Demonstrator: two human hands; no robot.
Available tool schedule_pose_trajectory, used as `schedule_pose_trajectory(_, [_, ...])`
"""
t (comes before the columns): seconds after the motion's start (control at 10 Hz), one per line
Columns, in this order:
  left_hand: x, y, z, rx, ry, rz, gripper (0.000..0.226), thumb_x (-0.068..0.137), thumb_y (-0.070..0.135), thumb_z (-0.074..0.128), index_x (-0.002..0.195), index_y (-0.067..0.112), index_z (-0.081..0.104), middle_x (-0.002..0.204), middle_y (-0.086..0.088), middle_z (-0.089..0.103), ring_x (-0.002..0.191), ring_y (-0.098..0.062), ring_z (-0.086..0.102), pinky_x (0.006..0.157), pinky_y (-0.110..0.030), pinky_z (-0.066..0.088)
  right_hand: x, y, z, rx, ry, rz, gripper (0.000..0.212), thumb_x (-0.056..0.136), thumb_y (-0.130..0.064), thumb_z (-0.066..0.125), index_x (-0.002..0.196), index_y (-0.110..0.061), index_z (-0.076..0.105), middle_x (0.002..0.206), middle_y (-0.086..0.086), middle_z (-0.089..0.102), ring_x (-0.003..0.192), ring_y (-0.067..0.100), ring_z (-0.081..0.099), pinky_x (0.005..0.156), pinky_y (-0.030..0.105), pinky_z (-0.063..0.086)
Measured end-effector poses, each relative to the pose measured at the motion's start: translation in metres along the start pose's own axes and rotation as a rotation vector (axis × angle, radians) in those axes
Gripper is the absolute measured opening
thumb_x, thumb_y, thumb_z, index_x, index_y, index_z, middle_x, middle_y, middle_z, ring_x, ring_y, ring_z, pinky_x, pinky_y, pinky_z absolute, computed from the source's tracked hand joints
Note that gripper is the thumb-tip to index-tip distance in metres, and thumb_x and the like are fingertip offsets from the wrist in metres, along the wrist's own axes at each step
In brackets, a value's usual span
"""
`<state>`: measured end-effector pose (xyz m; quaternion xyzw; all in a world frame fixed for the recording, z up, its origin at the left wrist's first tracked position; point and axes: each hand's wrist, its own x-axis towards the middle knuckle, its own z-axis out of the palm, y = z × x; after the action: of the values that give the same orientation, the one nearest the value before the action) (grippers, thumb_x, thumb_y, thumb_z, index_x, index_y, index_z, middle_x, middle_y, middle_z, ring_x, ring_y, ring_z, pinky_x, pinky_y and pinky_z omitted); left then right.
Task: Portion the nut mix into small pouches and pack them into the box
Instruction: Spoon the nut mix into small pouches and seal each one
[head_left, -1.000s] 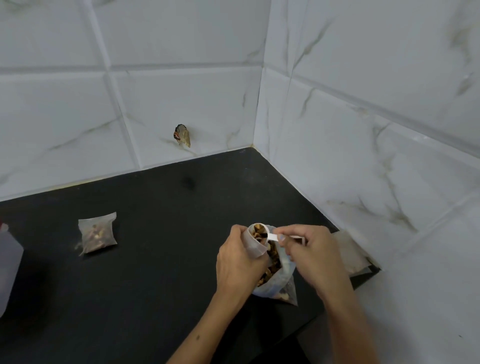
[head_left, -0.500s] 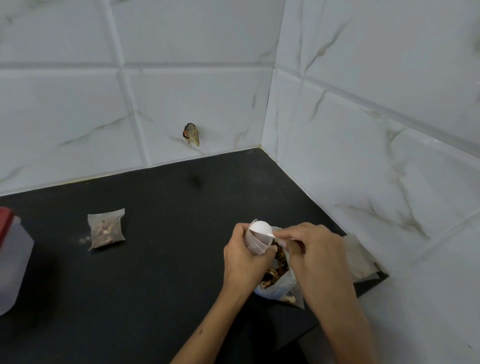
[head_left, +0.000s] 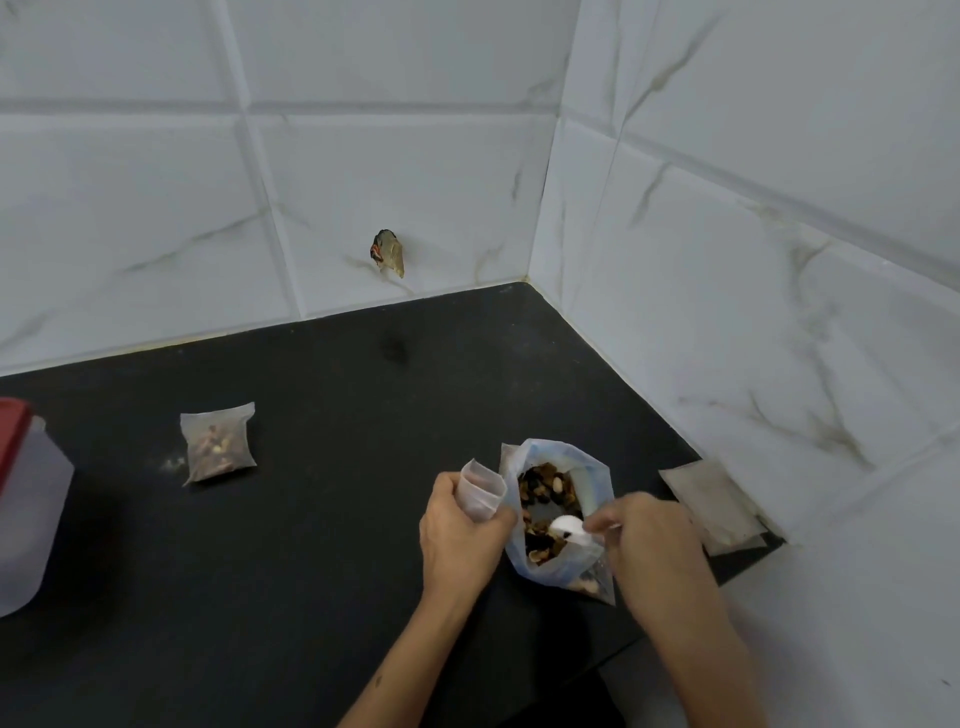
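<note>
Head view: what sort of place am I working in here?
Most likely a home kitchen corner: a dark countertop meets white marble-look wall tiles on two sides, and a red-lidded plastic container stands at the left edge.

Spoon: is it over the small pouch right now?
No, the spoon sits in the nut bag, beside the pouch in the left hand.

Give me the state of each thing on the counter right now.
Nut mix bag: open, standing.
Spoon: inside the bag, held by right hand.
Small pouch: mouth open, gripped by left hand.
Filled pouch: lying flat.
Empty pouches: stacked.
</note>
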<state>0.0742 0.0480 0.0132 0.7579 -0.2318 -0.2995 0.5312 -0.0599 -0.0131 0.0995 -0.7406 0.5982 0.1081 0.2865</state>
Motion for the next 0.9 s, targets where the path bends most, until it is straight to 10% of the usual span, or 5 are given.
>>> schedule_pose_trajectory(0.2, [-0.002, -0.012, 0.008, -0.036, -0.061, -0.127, 0.031, 0.070, 0.015, 0.076, 0.093, 0.018, 0.056, 0.092, -0.002, 0.066, 0.082, -0.014, 0.064, 0.063, -0.026, 0.050, 0.011, -0.029, 0.016, -0.117, -0.254, 0.252, 0.061, 0.090, -0.030, 0.060, 0.140, -0.011, 0.029, 0.139, 0.010, 0.033, 0.129, 0.025, 0.039, 0.105, 0.036, 0.036])
schedule_pose_trajectory(0.4, [0.000, -0.013, 0.010, -0.061, -0.054, -0.169, 0.034, 0.069, 0.011, 0.075, 0.097, 0.019, 0.057, 0.094, -0.001, 0.065, 0.087, -0.014, 0.063, 0.073, -0.031, 0.054, 0.000, -0.002, 0.069, -0.183, 0.384, -0.205, 0.031, 0.096, -0.009, 0.036, 0.116, -0.016, 0.058, 0.121, 0.001, 0.052, 0.110, 0.013, 0.046, 0.086, 0.020, 0.037])
schedule_pose_trajectory(0.6, [0.000, -0.015, 0.011, -0.091, -0.072, -0.167, 0.038, 0.068, 0.009, 0.076, 0.100, 0.017, 0.058, 0.095, -0.001, 0.066, 0.086, -0.013, 0.064, 0.065, -0.025, 0.050, 0.018, -0.019, 0.040, 0.093, 0.100, 0.127, 0.036, 0.095, -0.021, 0.050, 0.129, -0.011, 0.049, 0.129, 0.009, 0.049, 0.118, 0.021, 0.047, 0.098, 0.029, 0.037])
schedule_pose_trajectory(0.9, [0.007, -0.017, 0.007, -0.092, -0.073, -0.183, 0.036, 0.070, 0.010, 0.077, 0.095, 0.023, 0.055, 0.095, -0.002, 0.066, 0.087, -0.014, 0.063, 0.070, -0.029, 0.052, 0.041, -0.015, 0.034, 0.049, 0.287, 0.038, 0.039, 0.093, -0.025, 0.056, 0.131, -0.023, 0.050, 0.123, 0.002, 0.051, 0.109, 0.014, 0.052, 0.089, 0.026, 0.045])
